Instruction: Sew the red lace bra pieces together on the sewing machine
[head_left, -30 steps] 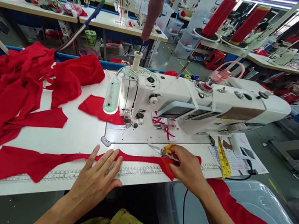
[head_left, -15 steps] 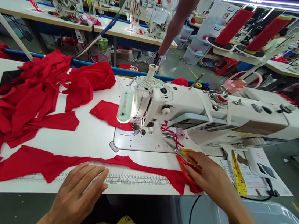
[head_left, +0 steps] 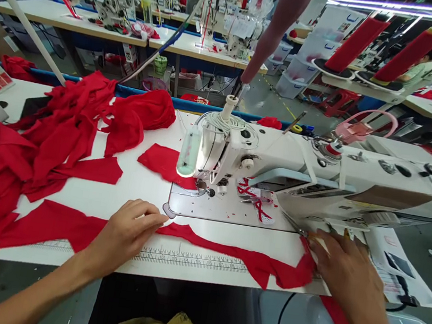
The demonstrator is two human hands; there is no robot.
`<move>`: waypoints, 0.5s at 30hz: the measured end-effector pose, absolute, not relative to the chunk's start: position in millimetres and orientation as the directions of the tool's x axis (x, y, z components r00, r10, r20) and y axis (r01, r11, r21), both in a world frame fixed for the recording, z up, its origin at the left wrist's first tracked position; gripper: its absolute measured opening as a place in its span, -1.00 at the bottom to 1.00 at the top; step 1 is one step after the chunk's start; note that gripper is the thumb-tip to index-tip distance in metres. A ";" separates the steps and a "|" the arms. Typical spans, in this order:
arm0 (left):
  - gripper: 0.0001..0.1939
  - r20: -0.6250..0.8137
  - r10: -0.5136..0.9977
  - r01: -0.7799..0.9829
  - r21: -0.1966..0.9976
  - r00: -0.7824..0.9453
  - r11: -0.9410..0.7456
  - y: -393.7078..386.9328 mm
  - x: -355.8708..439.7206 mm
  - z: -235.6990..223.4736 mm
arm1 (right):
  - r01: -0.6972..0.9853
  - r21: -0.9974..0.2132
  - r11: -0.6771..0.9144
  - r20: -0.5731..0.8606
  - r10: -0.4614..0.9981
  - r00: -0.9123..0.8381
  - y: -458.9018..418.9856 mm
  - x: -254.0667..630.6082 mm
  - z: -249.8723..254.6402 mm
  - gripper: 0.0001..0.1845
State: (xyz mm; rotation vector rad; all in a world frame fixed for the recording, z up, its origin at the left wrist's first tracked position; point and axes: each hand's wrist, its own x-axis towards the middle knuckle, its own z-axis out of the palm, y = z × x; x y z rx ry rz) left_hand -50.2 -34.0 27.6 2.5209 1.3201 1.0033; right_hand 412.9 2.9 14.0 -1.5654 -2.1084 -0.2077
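Note:
A long, narrow strip of red fabric [head_left: 224,246] lies along the front of the sewing table, over a printed ruler [head_left: 194,260]. My left hand [head_left: 128,230] is closed, thumb and fingertips pinched at the strip's upper edge, with the palm covering part of it. At the right, my right hand [head_left: 348,274] is wrapped over the scissors [head_left: 294,224]. Their blades point left towards the machine bed, and the hand mostly hides the handles. The strip's right end bends up to the right fingertips. Behind both hands stands a white sewing machine [head_left: 319,171].
A heap of red fabric [head_left: 61,145] covers the table's left side. A small red piece [head_left: 163,162] lies by the needle area. Tweezers [head_left: 255,200] and red-and-white scraps rest on the machine bed. Below right is a translucent plastic bin [head_left: 298,323] with red fabric over it.
My left hand went from lying flat on the strip to lifting off, then pinching its upper edge. My right hand moved right with the scissors. The camera view shifted too.

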 end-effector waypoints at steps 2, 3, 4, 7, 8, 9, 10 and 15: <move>-0.78 0.472 0.768 0.664 0.410 0.433 -0.626 -25.3 -56.4 33.5 | 0.939 -0.079 0.336 0.541 0.805 -0.243 -1.0 367.9 19.1 -0.75; -0.79 0.463 0.763 0.651 0.414 0.452 -0.637 -21.0 -58.2 35.2 | 0.881 -0.137 0.452 0.562 0.768 -0.307 -3.2 342.0 21.2 -0.76; -0.79 0.456 0.751 0.634 0.414 0.477 -0.653 -17.0 -59.2 35.8 | 0.777 -0.214 0.592 0.567 0.723 -0.395 -5.1 315.8 22.7 -0.72; -0.77 0.437 0.703 0.588 0.388 0.561 -0.710 -6.4 -58.3 31.9 | 0.505 -0.342 0.792 0.446 0.610 -0.655 -4.3 248.6 22.9 -0.61; -0.76 0.429 0.688 0.580 0.371 0.585 -0.725 -3.5 -57.6 29.3 | 0.474 -0.336 0.814 0.428 0.580 -0.693 -1.4 233.3 21.6 -0.62; -0.76 0.417 0.678 0.579 0.354 0.605 -0.734 -1.2 -57.0 26.3 | 0.461 -0.333 0.823 0.394 0.565 -0.725 2.4 222.2 19.8 -0.63; -0.77 0.407 0.672 0.581 0.339 0.619 -0.740 0.7 -56.7 23.1 | 0.450 -0.326 0.831 0.370 0.551 -0.748 6.9 215.0 17.8 -0.66; -0.82 0.394 0.673 0.602 0.304 0.627 -0.738 3.4 -60.2 9.9 | 0.427 -0.302 0.852 0.314 0.512 -0.800 23.7 212.6 10.5 -0.77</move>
